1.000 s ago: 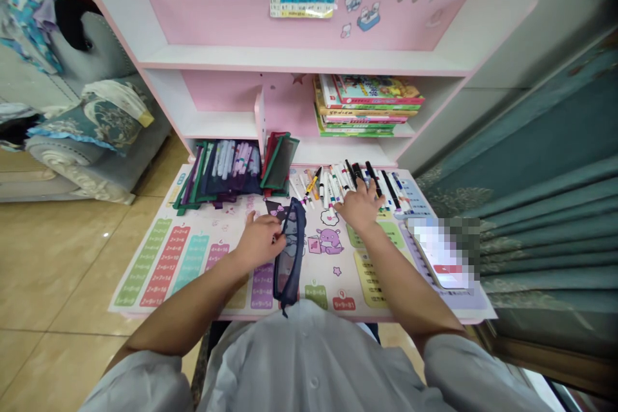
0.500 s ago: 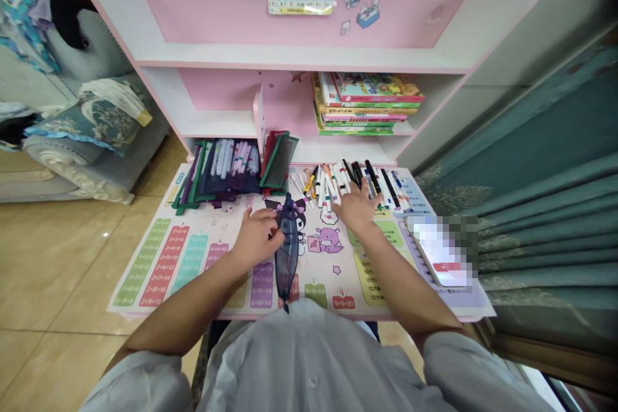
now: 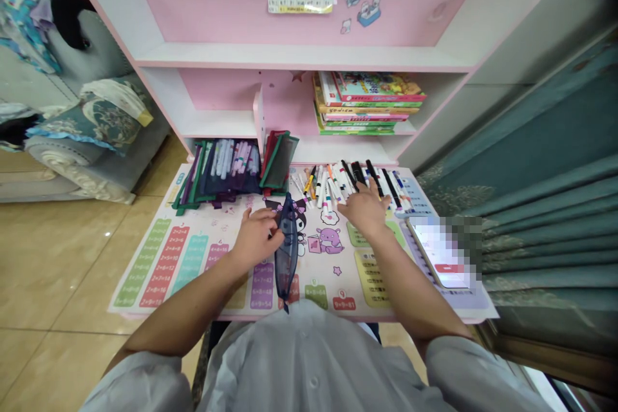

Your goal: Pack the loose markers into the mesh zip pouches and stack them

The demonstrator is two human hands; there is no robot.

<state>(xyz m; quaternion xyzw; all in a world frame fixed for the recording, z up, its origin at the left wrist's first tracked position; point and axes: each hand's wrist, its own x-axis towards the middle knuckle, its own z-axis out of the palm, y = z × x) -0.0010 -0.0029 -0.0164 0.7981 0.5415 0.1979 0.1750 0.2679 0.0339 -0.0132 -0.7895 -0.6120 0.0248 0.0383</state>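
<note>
My left hand (image 3: 257,236) has its fingers curled at the edge of a dark blue mesh zip pouch (image 3: 288,251), which stands narrow and upright on the desk mat in front of my body. The thumb and fingertips meet at the pouch's side. At the near edge of a row of loose markers (image 3: 320,185), my right hand (image 3: 367,208) lies with fingers spread over the pens. Its fingertips reach the black-capped markers (image 3: 358,172), and whether they touch them I cannot tell. No pen shows in its grasp.
Filled mesh pouches of markers (image 3: 224,167) lie at the back left, beside red and green pouches (image 3: 279,161). Books (image 3: 369,106) are stacked on the shelf. A lit phone (image 3: 437,251) rests at the right edge of the desk mat (image 3: 333,277).
My right hand has shifted slightly to the right along the markers, fingers still spread. My left hand and the mesh pouch have stayed in place.
</note>
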